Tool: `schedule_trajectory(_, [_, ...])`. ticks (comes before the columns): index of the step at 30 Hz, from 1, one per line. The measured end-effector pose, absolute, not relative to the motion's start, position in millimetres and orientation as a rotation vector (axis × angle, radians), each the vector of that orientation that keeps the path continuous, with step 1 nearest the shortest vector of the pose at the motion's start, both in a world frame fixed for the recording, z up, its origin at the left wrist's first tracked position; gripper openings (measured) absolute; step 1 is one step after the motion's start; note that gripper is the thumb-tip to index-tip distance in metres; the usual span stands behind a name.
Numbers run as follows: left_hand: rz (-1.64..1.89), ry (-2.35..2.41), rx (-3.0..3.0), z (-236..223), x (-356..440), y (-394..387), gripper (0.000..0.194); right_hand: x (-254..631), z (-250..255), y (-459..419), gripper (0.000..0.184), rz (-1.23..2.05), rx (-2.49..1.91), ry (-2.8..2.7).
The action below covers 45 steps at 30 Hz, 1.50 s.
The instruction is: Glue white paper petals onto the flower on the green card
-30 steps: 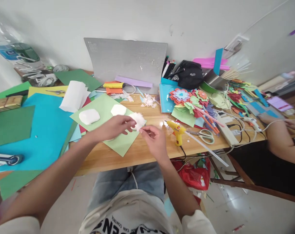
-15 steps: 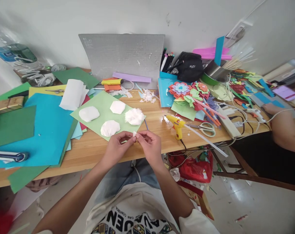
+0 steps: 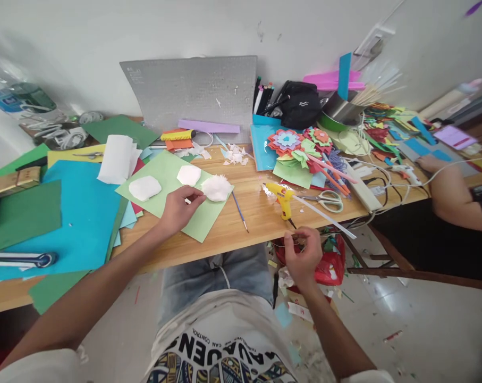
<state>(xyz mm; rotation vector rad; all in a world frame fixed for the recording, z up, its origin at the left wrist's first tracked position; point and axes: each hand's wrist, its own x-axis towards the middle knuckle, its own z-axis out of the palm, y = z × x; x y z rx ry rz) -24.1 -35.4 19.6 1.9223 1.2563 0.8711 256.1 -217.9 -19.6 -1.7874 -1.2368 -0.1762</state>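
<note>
My left hand [image 3: 183, 208] is over the light green paper [image 3: 209, 215], thumb and fingers drawn together by the edge of a fluffy white paper tuft [image 3: 217, 188]. Whether it grips the tuft or a small scrap is too fine to make out. Two smoother white paper pads, one on the left [image 3: 144, 188] and one at the back [image 3: 188, 175], lie on the same sheet; my left hand hides another. My right hand [image 3: 303, 254] is past the table's front edge, below the yellow glue gun [image 3: 281, 198], its fingers loosely curled with thumb and fingertips apart and nothing visible in them.
A thin blue-handled brush [image 3: 239, 210] lies right of the green sheet. Scissors [image 3: 330, 200], paper flowers [image 3: 286, 141] and a power strip [image 3: 366, 189] are farther right. A red bag [image 3: 332, 266] is below the table edge. A co-worker's arm [image 3: 450, 183] rests at far right.
Both hands were together at the front of the green sheet, pinching a small white bit. They have since parted: left toward the tuft, right over the table edge.
</note>
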Motion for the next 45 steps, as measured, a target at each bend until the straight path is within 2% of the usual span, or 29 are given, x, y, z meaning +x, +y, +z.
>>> schedule_trajectory(4, [0.966,1.183,2.000,22.2,-19.0,-19.8,0.022,287.0,-18.0,-191.5,0.038,-0.168,-1.917,-1.292])
schedule_trajectory(7, [1.000,1.208,1.944,14.0,-16.9,-14.5,0.021,292.2,-14.0,-161.3,0.044,-0.050,-1.974,-1.272])
schedule_trajectory(12, [0.925,1.198,1.947,1.2,-20.0,-22.9,0.022,292.2,-14.7,-132.6,0.038,0.061,-2.020,-1.334])
schedule_trajectory(19, [0.907,1.143,2.089,4.5,-24.0,-31.7,0.023,281.4,-19.1,-135.2,0.031,-0.068,-1.983,-1.397])
schedule_trajectory(28, [0.739,0.655,2.543,3.5,-23.5,-21.1,0.015,258.4,-9.5,-143.9,0.034,0.038,-1.851,-1.302])
schedule_trajectory(33, [0.655,0.699,2.576,2.9,-18.6,-20.1,0.016,240.8,-4.9,-148.9,0.031,0.272,-1.702,-1.314])
schedule_trajectory(45, [0.739,0.920,2.466,0.5,-9.3,-11.4,0.018,214.2,2.8,-147.2,0.028,0.438,-1.598,-1.524])
